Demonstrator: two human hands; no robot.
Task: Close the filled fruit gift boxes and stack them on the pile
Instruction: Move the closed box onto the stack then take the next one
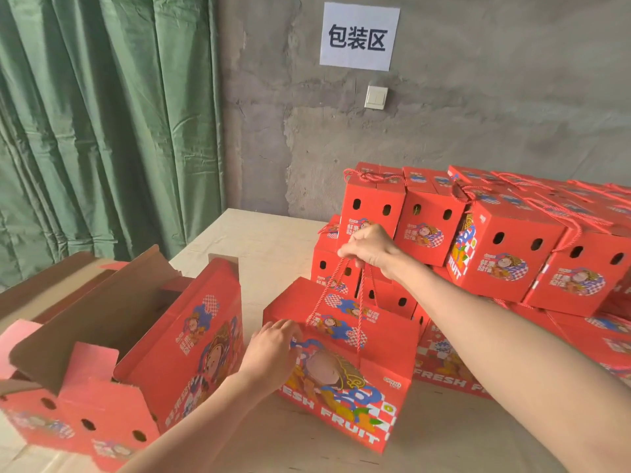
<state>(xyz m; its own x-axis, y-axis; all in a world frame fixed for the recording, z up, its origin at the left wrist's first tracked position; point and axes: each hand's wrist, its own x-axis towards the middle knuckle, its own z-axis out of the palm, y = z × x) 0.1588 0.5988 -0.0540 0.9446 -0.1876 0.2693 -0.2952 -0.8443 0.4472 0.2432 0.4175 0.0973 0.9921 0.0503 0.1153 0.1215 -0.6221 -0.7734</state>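
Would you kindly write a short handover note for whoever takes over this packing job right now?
Right hand grips the rope handle of the closed box, pulling it taut.
Left hand rests on that box's top edge.
Done: this box is closed; the pile stands to its right on the table.
Left: stack it on the pile, then close the open box on the left, flaps up, contents hidden.

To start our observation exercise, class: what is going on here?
A person is working at a pale wooden table. The right hand grips the red twisted cord handles of a closed red printed cardboard gift box, while the left hand rests on its top edge. A pile of matching red boxes stands behind it to the right; another red box sits open at the left.
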